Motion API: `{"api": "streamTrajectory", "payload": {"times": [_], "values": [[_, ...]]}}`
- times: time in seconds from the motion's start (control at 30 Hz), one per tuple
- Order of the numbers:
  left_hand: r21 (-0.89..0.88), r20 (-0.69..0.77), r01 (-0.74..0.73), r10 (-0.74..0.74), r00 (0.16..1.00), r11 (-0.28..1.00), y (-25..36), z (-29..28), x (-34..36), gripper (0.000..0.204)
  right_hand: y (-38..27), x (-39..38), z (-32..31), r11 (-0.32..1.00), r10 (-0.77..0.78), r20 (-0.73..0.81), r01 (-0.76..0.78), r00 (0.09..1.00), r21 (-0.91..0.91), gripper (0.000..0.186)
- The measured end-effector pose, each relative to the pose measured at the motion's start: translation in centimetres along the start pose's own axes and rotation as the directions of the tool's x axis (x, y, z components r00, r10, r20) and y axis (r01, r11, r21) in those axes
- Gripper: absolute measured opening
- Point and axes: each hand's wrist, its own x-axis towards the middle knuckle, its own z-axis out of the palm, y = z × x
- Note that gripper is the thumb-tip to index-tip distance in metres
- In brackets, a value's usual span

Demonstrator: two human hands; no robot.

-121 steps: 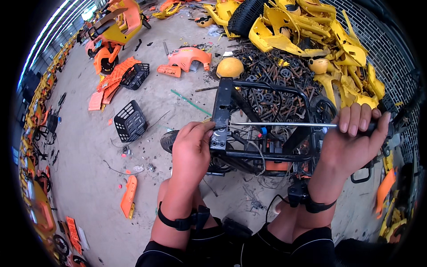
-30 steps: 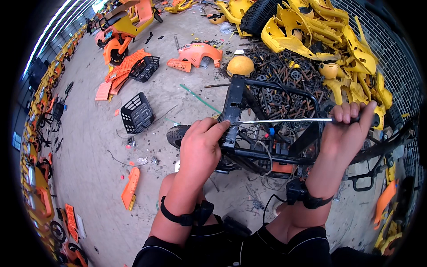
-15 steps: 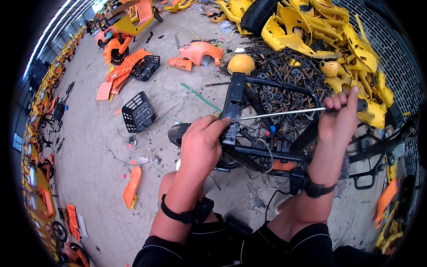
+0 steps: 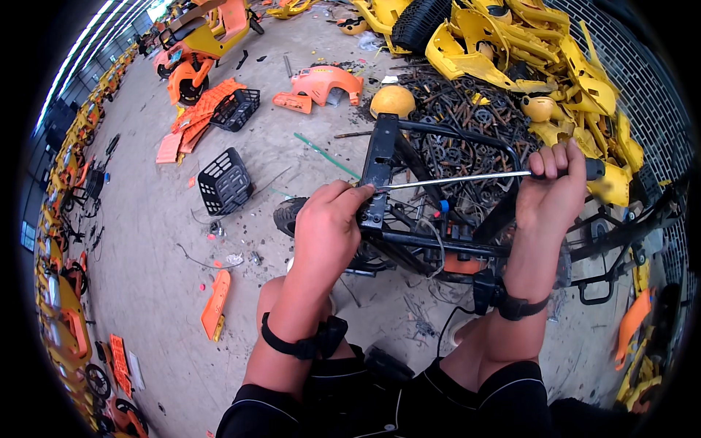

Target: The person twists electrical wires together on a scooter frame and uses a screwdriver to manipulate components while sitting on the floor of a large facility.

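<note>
Steel, silvery and straight, along the shaft of the long screwdriver (image 4: pixel 467 179), lying across above the black frame (image 4: pixel 475 247) mid-scene, tip (image 4: pixel 388 187) at the scuffed plate (image 4: pixel 378 157) on the left, handle (image 4: pixel 595 169) to the right. Closed around that handle with the right grip (image 4: pixel 549 193); against the plate beside the tip with the left grip (image 4: pixel 326 219), but cannot tell whether pinching anything. Probably light, stiff, smooth enough to slip along the shaft; best held by the thick handle. As for the frame, likely heavy and rigid; take hold by the bare tubes (image 4: pixel 431 128), away from the loose cable (image 4: pixel 436 231).
</note>
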Motion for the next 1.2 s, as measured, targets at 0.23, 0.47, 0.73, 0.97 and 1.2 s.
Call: {"api": "streamTrajectory", "payload": {"times": [0.23, 0.47, 0.73, 0.97, 1.2], "values": [[0.003, 0.002, -0.003, 0.003, 1.000, 1.000, 0.0, 0.1, -0.1, 0.031, 1.2, 0.2, -0.2, 0.988, -0.063, -0.150, 0.040, 0.987, -0.151, 0.016], [0.001, -0.002, -0.002, 0.002, 1.000, 1.000, -0.1, 0.1, -0.1, 0.029, 0.9, -1.1, 1.3, 0.877, -0.213, -0.204, 0.095, 0.956, -0.472, 0.033], [0.010, -0.001, -0.004, 0.004, 1.000, 1.000, -0.1, 0.0, -0.2, 0.031, 0.5, -2.0, 1.6, 0.922, -0.218, -0.111, 0.167, 0.970, -0.350, 0.030], [-0.037, -0.010, 0.006, -0.007, 1.000, 0.999, -0.1, 0.2, 0.0, 0.034, 0.9, -0.2, -1.6, 0.994, 0.061, -0.034, -0.058, 0.998, 0.097, 0.022], [-0.252, 0.034, 0.137, -0.133, 0.991, 0.958, -0.9, -0.3, -0.2, 0.025, 0.0, -0.3, -2.3, 0.989, 0.144, 0.028, -0.145, 0.989, 0.041, 0.016]]}}
